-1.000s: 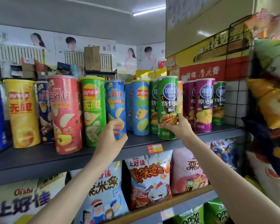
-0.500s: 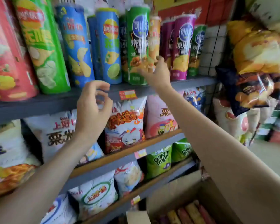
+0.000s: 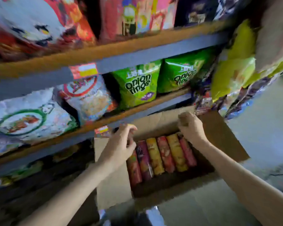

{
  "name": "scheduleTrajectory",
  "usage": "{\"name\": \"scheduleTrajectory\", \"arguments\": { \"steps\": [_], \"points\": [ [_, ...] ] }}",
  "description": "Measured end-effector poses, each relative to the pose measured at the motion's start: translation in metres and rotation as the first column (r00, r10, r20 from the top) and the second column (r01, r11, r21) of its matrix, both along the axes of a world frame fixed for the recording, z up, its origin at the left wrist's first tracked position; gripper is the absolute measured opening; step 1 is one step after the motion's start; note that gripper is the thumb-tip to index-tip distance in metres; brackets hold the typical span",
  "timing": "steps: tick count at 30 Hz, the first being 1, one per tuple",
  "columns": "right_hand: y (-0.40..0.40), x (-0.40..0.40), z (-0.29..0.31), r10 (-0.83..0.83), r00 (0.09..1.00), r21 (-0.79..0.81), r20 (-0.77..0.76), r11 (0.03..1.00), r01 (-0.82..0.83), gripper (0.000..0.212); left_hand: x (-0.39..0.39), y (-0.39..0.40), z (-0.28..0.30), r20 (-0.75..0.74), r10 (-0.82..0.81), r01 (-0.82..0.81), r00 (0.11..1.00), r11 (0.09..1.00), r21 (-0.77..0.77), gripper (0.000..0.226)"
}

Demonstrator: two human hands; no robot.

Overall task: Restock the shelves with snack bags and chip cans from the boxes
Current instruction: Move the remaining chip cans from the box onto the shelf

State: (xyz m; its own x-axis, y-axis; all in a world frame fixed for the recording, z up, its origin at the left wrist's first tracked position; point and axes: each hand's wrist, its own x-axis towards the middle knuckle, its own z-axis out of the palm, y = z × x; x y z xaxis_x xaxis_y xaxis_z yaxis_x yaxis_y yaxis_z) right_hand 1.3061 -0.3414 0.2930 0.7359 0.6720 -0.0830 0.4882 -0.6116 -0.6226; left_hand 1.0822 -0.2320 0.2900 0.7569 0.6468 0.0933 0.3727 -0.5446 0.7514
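Both hands, left (image 3: 123,141) and right (image 3: 189,126), are hovering loosely curled over an open cardboard box (image 3: 219,132). Chip cans (image 3: 162,157) are lying side by side inside. Onion-ring bags (image 3: 137,86) are sitting on the shelf (image 3: 137,54) above.

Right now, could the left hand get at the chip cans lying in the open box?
Probably yes. The left hand hovers over the left end of the chip cans; the cardboard box is open on top, with nothing covering them.

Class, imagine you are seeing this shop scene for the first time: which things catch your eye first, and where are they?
The open cardboard box at the foot of the shelves stands out, with a row of chip cans lying side by side inside. The left hand and right hand hover over them, fingers curled, holding nothing. Above, two bright green onion ring bags stand on a shelf.
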Motion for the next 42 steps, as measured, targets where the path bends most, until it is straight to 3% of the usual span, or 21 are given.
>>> {"name": "scheduleTrajectory", "arguments": {
  "steps": [2,6,9,12,15,19,22,25,28,29,32,34,37,40,42],
  "points": [
    [-0.007,0.025,-0.059,0.043,0.989,-0.306,-0.139,0.948,-0.084,0.041,0.033,-0.009,-0.045,-0.108,0.032,-0.046,0.994,0.991,-0.128,0.032],
    [-0.007,0.067,-0.164,0.000,0.962,-0.559,-0.274,0.814,-0.160,0.061,0.092,-0.022,-0.123,-0.256,0.056,-0.143,0.965,0.931,-0.336,0.032],
    [-0.008,0.078,-0.227,-0.056,0.944,-0.606,-0.324,0.778,-0.162,0.084,0.112,-0.033,-0.171,-0.347,0.088,-0.236,0.934,0.880,-0.413,0.032],
    [-0.007,0.079,-0.277,-0.240,0.916,-0.607,-0.322,0.795,-0.005,0.108,0.112,-0.040,-0.208,-0.394,0.128,-0.304,0.910,0.853,-0.424,0.031],
    [-0.001,0.073,-0.312,-0.330,0.906,-0.586,-0.264,0.801,0.120,0.114,0.100,-0.046,-0.233,-0.412,0.162,-0.346,0.897,0.837,-0.424,0.027],
    [-0.002,0.077,-0.326,-0.409,0.904,-0.617,-0.125,0.745,0.251,0.111,0.089,-0.053,-0.249,-0.405,0.169,-0.352,0.898,0.831,-0.432,0.030],
    [-0.005,0.088,-0.327,-0.316,0.940,-0.620,-0.129,0.765,0.172,0.116,0.091,-0.052,-0.248,-0.420,0.229,-0.414,0.878,0.803,-0.428,0.036],
    [-0.008,0.095,-0.305,-0.235,0.955,-0.530,-0.183,0.841,0.106,0.093,0.097,-0.050,-0.242,-0.421,0.208,-0.404,0.883,0.793,-0.456,0.047],
    [-0.009,0.097,-0.275,-0.127,0.961,-0.367,-0.244,0.930,0.030,0.049,0.111,-0.051,-0.231,-0.390,0.070,-0.288,0.918,0.794,-0.535,0.066],
    [-0.008,0.099,-0.268,-0.079,0.965,-0.365,-0.249,0.931,-0.018,0.045,0.116,-0.053,-0.228,-0.385,0.033,-0.259,0.922,0.793,-0.552,0.071],
    [-0.012,0.106,-0.260,-0.046,0.943,-0.489,-0.330,0.862,-0.129,0.080,0.129,-0.060,-0.221,-0.420,-0.051,-0.216,0.906,0.798,-0.562,0.076],
    [-0.012,0.109,-0.269,-0.031,0.932,-0.564,-0.360,0.803,-0.191,0.097,0.132,-0.060,-0.223,-0.431,-0.020,-0.255,0.902,0.781,-0.571,0.072],
    [-0.012,0.102,-0.294,-0.039,0.945,-0.625,-0.325,0.759,-0.183,0.095,0.127,-0.059,-0.232,-0.456,0.049,-0.353,0.889,0.709,-0.611,0.066],
    [-0.005,0.099,-0.309,-0.128,0.949,-0.623,-0.289,0.777,-0.085,0.099,0.113,-0.062,-0.244,-0.493,0.067,-0.396,0.868,0.691,-0.604,0.065],
    [-0.001,0.101,-0.315,-0.109,0.964,-0.683,-0.243,0.725,-0.090,0.102,0.107,-0.062,-0.248,-0.497,0.092,-0.421,0.863,0.676,-0.605,0.064]
  ]
}}
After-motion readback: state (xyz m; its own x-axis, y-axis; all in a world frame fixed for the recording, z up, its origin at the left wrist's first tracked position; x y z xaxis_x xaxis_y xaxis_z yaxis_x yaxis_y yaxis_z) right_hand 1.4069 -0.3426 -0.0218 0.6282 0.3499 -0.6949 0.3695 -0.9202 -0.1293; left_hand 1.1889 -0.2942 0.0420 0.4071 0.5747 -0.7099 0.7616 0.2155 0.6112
